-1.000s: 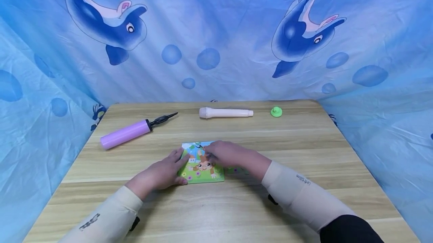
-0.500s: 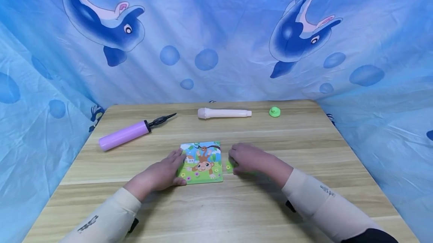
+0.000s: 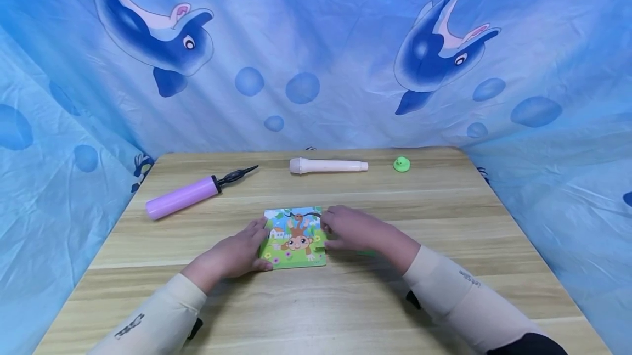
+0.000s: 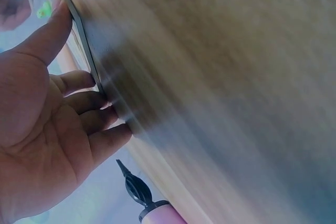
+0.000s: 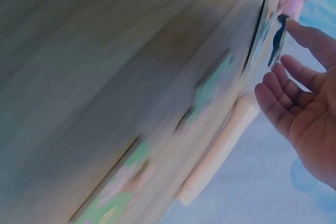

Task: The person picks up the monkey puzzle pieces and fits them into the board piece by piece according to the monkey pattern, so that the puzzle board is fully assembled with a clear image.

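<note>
A square puzzle board [image 3: 296, 253] with a hanging-monkey picture lies at the table's middle. My left hand [image 3: 239, 251] rests against its left side, with the thumb by the near corner. In the left wrist view, the left fingers [image 4: 107, 140] look fairly straight along the board's edge. Over the board's right edge is my right hand [image 3: 353, 229]. Between its thumb and forefinger it pinches a thin puzzle piece [image 5: 277, 40], seen nearly edge-on in the right wrist view. Another puzzle piece [image 5: 212, 85] lies on the table, with a larger printed piece [image 5: 118, 192] farther off.
A purple hand pump [image 3: 182, 197] with a black nozzle lies at the back left of the wooden table [image 3: 306, 311]. A pale microphone-shaped stick [image 3: 331, 165] and a small green toy duck [image 3: 402, 164] stand along the back. Behind hangs a blue dolphin curtain [image 3: 336, 31].
My right hand moved from over the board to a loose puzzle piece on the right, then back left to the board's edge with a piece in its fingers. The left hand stayed put.
</note>
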### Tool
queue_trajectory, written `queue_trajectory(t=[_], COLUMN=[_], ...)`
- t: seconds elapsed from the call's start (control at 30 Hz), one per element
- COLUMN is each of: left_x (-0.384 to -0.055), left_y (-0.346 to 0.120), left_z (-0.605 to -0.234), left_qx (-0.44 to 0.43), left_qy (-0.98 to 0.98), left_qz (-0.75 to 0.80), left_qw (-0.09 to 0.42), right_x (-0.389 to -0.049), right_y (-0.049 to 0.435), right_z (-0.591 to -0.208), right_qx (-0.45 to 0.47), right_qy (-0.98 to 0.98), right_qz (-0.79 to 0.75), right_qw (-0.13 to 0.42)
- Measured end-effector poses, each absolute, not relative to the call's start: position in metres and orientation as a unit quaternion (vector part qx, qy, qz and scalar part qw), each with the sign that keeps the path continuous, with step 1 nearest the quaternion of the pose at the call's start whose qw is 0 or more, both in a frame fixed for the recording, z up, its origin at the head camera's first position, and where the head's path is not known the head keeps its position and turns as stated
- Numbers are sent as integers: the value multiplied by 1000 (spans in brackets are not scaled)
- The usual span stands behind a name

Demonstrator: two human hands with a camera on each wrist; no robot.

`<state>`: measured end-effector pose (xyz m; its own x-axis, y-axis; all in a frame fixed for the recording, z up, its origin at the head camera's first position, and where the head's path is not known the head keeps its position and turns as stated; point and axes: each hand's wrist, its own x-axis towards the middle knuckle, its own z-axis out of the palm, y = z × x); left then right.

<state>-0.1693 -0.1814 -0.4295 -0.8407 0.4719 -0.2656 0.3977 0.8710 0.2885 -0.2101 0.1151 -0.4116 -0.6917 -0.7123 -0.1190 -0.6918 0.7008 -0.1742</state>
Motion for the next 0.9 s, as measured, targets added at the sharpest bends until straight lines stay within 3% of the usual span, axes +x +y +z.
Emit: queue_trajectory(t=[0.33,0.63,0.9], left_x=[-171,-174,-172], left_y=[-183,-185,-186], left_z=[-431,-430,-426], left_qx=[241,251,240], left_qy=[953,952,951], left_qz=[98,95,108], left_qw=[154,149,161], right_x=[-206,-207,-202], right_y=[61,34,25], right_z=[-418,-428,-432], right_qx=[-454,-460,-495], right_qy=[887,883,867], right_qz=[-36,-23,-1], right_qw=[72,93,51])
